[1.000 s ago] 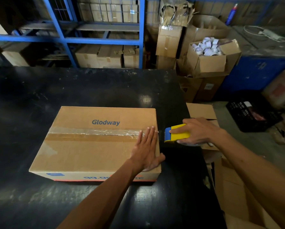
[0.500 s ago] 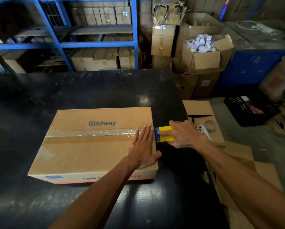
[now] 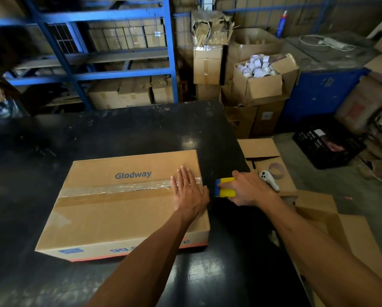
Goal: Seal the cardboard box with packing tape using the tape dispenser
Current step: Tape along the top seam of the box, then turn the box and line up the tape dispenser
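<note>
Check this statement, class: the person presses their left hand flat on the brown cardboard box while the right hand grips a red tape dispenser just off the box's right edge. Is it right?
Not quite. In the head view the tape dispenser in the right hand is yellow and blue, not red. The left hand does lie flat on the brown cardboard box.

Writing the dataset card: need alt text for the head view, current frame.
A person's left hand presses flat on clear tape on a closed Glodway cardboard box, while the right hand grips a yellow-and-blue tape dispenser just off the box's right edge, on a black table.
</note>
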Demonstrator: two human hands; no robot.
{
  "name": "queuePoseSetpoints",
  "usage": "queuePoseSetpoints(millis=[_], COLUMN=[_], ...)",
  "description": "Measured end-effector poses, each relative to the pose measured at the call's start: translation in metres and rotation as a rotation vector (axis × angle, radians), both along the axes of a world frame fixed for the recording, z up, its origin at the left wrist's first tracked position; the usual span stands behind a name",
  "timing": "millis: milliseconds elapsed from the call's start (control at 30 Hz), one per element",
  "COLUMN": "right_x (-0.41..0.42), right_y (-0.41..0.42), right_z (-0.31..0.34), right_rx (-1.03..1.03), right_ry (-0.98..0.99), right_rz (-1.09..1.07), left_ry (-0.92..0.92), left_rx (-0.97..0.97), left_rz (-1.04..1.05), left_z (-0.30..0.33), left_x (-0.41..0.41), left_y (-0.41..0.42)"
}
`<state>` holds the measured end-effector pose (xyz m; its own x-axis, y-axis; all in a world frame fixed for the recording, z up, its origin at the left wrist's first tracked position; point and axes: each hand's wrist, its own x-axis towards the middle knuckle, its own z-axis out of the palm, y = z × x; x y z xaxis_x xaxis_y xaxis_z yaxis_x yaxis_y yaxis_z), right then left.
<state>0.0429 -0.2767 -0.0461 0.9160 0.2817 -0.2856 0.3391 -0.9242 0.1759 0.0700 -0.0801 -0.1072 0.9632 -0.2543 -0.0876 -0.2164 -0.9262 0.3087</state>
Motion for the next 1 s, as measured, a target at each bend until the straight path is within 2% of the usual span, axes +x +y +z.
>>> queuePoseSetpoints(millis=[200,467,533,633,767,900,1000], right_x=[0.001,-0.024,-0.035,-0.05,-0.071,-0.091,-0.107], right_y=[-0.002,0.042,0.06,0.089,0.119,0.141,0.151], right_z=[0.016,0.042,0.047,0.055,0.06,0.056,0.048], right_rx=[0.092,0.381,0.438,0.482,0.532,0.587,0.676], right_ry=[-0.134,-0.314,-0.326,-0.321,-0.287,-0.272,-0.27], right_rz=[-0.189,-0.368,-0.393,-0.402,-0.358,-0.368,-0.428], left_ry=[0.023,-0.044,-0.05,-0.074,-0.061,-0.033,-0.128], left_rx=[0.018,0.064,0.085,0.151,0.202,0.166,0.169], left_rz=[-0.125,-0.605,-0.669,-0.542,-0.147,-0.252,-0.415], left_z=[-0.001,0.001,0.002,0.0,-0.01,-0.014,-0.022], left_x=[-0.008,-0.041,-0.044,-0.069,-0.101,-0.11,-0.113], left_y=[0.017,0.124,0.149,0.161,0.161,0.19,0.222])
